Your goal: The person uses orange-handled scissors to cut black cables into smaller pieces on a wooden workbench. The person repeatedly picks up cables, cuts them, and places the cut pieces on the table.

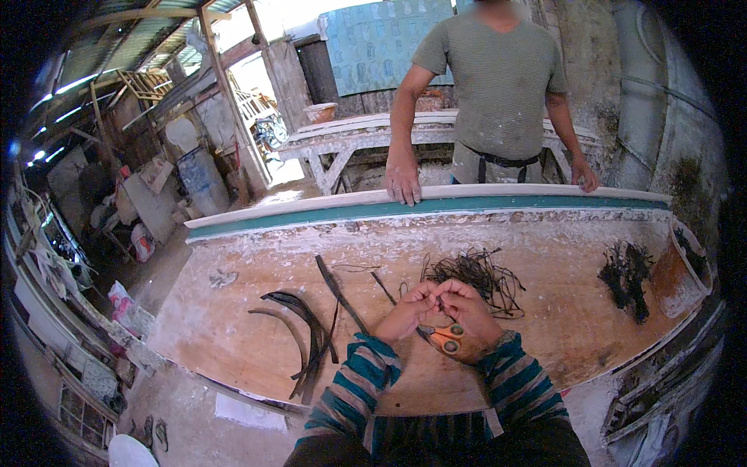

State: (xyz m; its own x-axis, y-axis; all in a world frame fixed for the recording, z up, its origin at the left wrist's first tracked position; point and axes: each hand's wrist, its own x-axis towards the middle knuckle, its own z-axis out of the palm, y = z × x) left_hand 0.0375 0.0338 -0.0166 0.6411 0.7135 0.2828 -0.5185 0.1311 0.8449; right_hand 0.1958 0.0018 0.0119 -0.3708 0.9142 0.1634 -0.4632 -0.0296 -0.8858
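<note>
1. Head view, work surface: a broad wooden tabletop (233, 327), pale brown and smeared with white residue, is seen from above. Its far edge is bounded by a long white-and-teal painted board (467, 204); its near edge curves along the lower frame.

2. Left hand (406, 311): fingers are curled and pinched together at the fingertips, meeting the right hand above the table's middle. A thin dark strand appears to be pinched between the two hands; it is too small to be told with certainty.

3. Right hand (467, 310): closed likewise at the fingertips against the left hand. Orange-handled scissors (445, 338) are seen just below the wrist; whether they are held or lying on the table cannot be told.

4. A loose tangle of thin dark strands (478, 276) lies just beyond the hands, slightly to the right.

5. A second, smaller dark clump (626, 276) lies well apart near the right edge, beside a terracotta-coloured bucket (675, 284).

6. Several curved dark strips (303, 331) lie left of the hands; a straight dark strip (338, 292) runs diagonally between them and the hands.

7. Open room: bare tabletop is left at far left and between the two clumps.

8. Another person's hand (403, 180) rests on the painted board at the far edge.
</note>
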